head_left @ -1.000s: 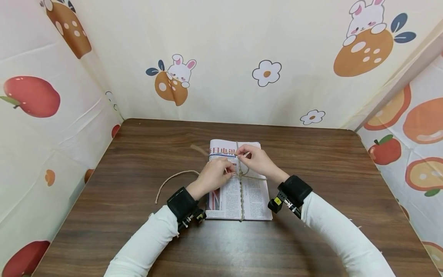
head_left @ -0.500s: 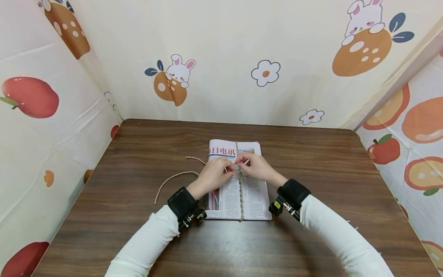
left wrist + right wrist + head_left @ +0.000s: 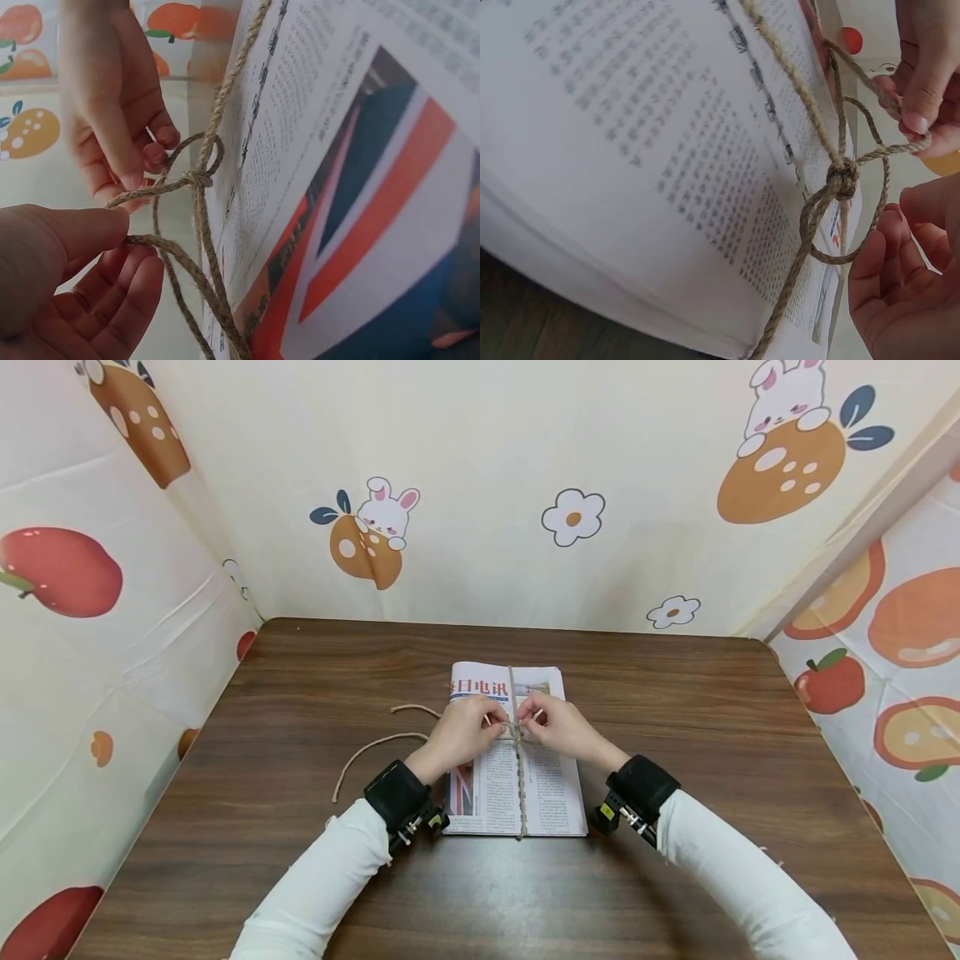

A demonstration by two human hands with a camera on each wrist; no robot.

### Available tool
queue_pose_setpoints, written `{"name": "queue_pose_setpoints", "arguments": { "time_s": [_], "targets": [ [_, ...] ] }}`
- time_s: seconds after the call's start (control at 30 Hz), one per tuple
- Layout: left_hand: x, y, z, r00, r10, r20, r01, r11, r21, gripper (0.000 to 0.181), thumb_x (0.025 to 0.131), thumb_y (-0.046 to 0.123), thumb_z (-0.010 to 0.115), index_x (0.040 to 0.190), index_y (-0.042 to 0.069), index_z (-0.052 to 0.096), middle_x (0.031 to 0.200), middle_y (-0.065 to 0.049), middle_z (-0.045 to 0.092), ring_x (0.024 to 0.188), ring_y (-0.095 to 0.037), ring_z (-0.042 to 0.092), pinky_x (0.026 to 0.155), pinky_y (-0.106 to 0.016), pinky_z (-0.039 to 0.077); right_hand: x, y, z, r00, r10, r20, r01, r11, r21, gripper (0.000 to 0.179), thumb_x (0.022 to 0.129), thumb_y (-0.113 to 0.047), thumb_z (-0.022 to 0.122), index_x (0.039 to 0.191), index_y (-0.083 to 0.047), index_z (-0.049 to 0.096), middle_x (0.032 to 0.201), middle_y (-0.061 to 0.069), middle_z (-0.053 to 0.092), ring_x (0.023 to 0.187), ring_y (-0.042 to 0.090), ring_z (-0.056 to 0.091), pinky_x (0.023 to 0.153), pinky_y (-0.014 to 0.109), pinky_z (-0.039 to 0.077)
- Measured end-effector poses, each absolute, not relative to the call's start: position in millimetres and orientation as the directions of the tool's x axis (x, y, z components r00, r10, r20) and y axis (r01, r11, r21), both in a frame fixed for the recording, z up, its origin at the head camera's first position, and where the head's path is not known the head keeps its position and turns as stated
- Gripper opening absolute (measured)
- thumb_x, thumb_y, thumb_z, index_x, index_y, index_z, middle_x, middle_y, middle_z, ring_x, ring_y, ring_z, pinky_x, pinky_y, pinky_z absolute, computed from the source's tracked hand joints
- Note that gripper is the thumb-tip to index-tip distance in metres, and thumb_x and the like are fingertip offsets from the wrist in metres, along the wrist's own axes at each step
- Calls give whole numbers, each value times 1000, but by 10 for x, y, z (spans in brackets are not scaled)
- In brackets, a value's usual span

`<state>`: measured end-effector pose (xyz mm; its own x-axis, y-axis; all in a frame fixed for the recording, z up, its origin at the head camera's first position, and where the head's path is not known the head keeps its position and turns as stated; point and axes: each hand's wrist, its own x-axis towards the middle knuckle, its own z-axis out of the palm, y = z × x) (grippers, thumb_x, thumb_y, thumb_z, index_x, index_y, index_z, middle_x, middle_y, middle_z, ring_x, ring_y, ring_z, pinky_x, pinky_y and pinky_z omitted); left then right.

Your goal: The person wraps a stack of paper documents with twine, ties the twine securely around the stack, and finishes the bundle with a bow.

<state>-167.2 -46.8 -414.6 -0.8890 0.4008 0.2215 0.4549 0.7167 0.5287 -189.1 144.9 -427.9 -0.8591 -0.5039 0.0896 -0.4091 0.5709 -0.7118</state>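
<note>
A stack of newspapers [image 3: 491,789] lies on the table, with brown twine [image 3: 521,777] running down its front and knotted at its middle. In the right wrist view the knot [image 3: 843,178] is clear. My left hand [image 3: 459,737] pinches a bent length of twine, thumb against fingers, left of the knot. Across from it, my right hand [image 3: 564,731] has its fingertips [image 3: 870,251] at the edge of a second twine loop [image 3: 886,169]. Whether those fingers pinch the loop or only touch it is unclear.
Two slack twine stretches, a tail [image 3: 363,752] and a shorter end [image 3: 408,707], lie on the dark wooden table [image 3: 337,677] left of the stack. Patterned cloth [image 3: 480,510] rises behind the table and along both sides.
My right hand has come down from higher on the newspapers toward the knot. The left hand has shifted slightly upward, and the shorter twine end has moved left and lower.
</note>
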Motion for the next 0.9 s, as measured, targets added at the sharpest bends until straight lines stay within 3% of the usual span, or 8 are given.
{"name": "queue_pose_setpoints", "arguments": {
  "time_s": [0.33,0.67,0.9],
  "targets": [
    [-1743,-456,-4129,-921,343,185,377,665,645,14,80,10,69,78,13,55,71,2,59,62,-7,52,55,-19,39,-1864,1463,-4325,-825,-559,85,-456,568,-685,5,84,-10,61,89,-11,63,83,-2,58,71,10,52,63,23,43],
    [-1757,-439,-4132,-914,370,167,378,624,684,12,80,11,68,78,14,57,73,2,60,61,-7,52,57,-21,40,-1845,1411,-4313,-819,-563,109,-468,546,-695,6,86,-12,61,80,-12,60,77,-2,56,68,10,49,61,22,39],
    [-1809,-540,-4135,-924,330,196,374,663,649,9,89,16,58,81,14,61,69,2,55,61,-11,46,57,-23,35,-1832,1419,-4300,-837,-541,78,-428,560,-709,7,88,-14,58,82,-12,60,79,-2,57,71,11,51,63,24,41]
  ]
}}
